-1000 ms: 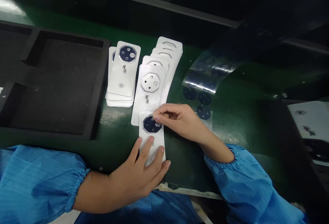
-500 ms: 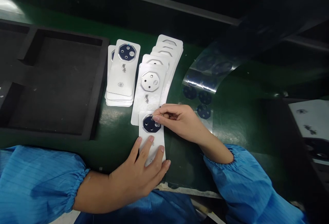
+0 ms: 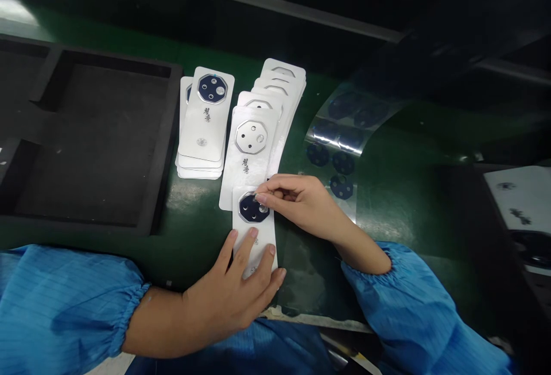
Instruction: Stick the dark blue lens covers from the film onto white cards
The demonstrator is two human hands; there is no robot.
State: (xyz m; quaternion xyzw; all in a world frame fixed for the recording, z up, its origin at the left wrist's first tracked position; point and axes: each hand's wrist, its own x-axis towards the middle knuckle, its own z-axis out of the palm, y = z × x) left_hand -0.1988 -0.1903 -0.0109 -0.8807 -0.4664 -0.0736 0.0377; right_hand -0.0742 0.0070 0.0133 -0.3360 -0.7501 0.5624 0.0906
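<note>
A white phone back cover (image 3: pixel 267 231) lies flat before me, a dark blue octagonal sticker (image 3: pixel 248 212) filling its camera ring. My left hand (image 3: pixel 235 283) rests on the lower part of this cover, fingers spread and open. At the sticker's upper right edge, my right hand (image 3: pixel 297 203) is closed in a pinch; what its fingertips hold, if anything, is hidden. Just beyond lies another back cover (image 3: pixel 235 174) with a white octagon, in front of a fanned row of similar covers (image 3: pixel 286 113). Left of them sits a stack of covers (image 3: pixel 191 148), the top one bearing a dark octagon.
To the right, a clear film strip (image 3: pixel 353 205) carries several dark octagonal stickers (image 3: pixel 343 163). A black compartmented tray (image 3: pixel 107 145) stands at left. Another black tray (image 3: pixel 473 214) at the right edge holds white covers (image 3: pixel 523 197). The green tabletop (image 3: pixel 310 266) ends near my body.
Both hands and the cover under them keep nearly the same position. The view has shifted very slightly.
</note>
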